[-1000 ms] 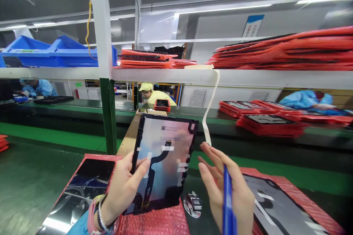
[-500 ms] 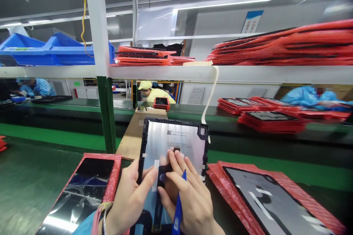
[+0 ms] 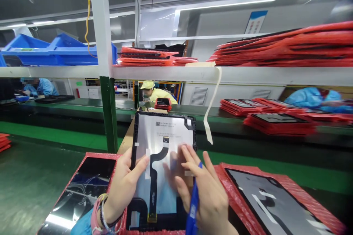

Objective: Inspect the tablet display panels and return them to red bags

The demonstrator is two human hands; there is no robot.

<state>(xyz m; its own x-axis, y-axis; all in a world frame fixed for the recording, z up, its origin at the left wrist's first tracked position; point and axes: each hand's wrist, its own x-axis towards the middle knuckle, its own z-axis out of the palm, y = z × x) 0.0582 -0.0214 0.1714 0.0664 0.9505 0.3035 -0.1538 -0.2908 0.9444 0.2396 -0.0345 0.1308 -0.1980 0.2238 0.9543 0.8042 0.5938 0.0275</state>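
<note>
A tablet screen panel (image 3: 146,128) with a black frame stands tilted in front of me, its silvery back towards me. My left hand (image 3: 124,183) grips its left edge, the thumb on the back near a white tape strip. A black ribbon cable (image 3: 153,187) runs up the panel to a small connector (image 3: 166,140). My right hand (image 3: 208,191) is at the panel's right side, fingers spread, with a blue pen-like tool (image 3: 193,205) tucked in it. Whether these fingers touch the panel I cannot tell; their reflection shows on it.
Left on the green bench lies a dark screen (image 3: 91,176) on red bubble wrap. Another panel (image 3: 264,194) lies on red wrap at right. A shelf (image 3: 165,70) with red-wrapped stacks and blue bins crosses ahead, beside a green-and-white post (image 3: 108,117). Several co-workers sit beyond.
My right hand has drawn back to the right from the connector, uncovering it and the ribbon cable. The panel has shifted slightly left and up in view, with my left hand still on it.
</note>
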